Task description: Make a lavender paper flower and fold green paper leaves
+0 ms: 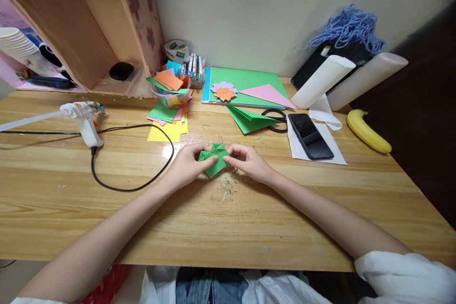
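Note:
Between my two hands is a small piece of folded green paper (pixel 215 167), creased and roughly heart-shaped, held just above the wooden table. My left hand (pixel 190 164) pinches its left side, thumb on top. On the right edge, my right hand (pixel 245 160) grips the paper between thumb and curled fingers. Small paper scraps (pixel 228 190) are scattered on the wood around and below the hands. Beyond them lies a larger folded green sheet (pixel 249 119), partly over the scissors (pixel 280 121), whose black handles show.
At left stands a white glue gun (pixel 83 123) with its black cord looping over the table. A tub of paper pieces (pixel 171 92) sits behind yellow sheets (pixel 160 133). Paper flowers (pixel 224 92) rest on a green pad. On the right are a phone (pixel 310 137) and a banana (pixel 368 132).

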`<state>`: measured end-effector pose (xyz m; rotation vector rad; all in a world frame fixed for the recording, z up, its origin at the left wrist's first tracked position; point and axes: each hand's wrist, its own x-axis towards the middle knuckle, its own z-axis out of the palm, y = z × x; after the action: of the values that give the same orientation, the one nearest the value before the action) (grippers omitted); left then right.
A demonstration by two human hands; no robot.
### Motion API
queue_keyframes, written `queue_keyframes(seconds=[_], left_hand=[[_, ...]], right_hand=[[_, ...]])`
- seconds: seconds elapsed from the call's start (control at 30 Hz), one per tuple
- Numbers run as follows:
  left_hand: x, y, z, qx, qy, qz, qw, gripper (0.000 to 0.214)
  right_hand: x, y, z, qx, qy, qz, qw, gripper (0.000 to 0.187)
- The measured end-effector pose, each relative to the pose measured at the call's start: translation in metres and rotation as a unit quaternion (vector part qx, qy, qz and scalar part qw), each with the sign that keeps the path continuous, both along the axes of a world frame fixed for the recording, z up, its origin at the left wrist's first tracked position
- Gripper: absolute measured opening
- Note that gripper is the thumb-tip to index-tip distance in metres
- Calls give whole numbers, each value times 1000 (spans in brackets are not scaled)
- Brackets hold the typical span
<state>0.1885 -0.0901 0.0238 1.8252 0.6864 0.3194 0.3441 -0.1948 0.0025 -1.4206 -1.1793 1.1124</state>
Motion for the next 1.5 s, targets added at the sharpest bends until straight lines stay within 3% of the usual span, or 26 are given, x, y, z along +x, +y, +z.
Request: queue_keyframes(seconds=[0.27, 0.47, 0.67, 1.13, 1.5], left_hand=[[1, 2, -8, -44, -38, 10, 998, 26], [3, -4, -2, -50, -43, -2, 998, 32], [4, -3, 1, -125, -66, 3, 990, 35], [5, -8, 8, -63, -36, -20, 997, 26], [1, -11, 2, -86, -45, -58, 994, 42]], right_hand=[[1, -1, -2, 4, -20, 22, 1000, 24], [0, -1, 0, 1, -22, 10, 1000, 24], [-1, 0, -2, -6, 5, 11, 1000, 24], [0, -1, 3, -4, -12, 24, 1000, 23], [0, -3, 2, -9, -98, 39, 994, 17]])
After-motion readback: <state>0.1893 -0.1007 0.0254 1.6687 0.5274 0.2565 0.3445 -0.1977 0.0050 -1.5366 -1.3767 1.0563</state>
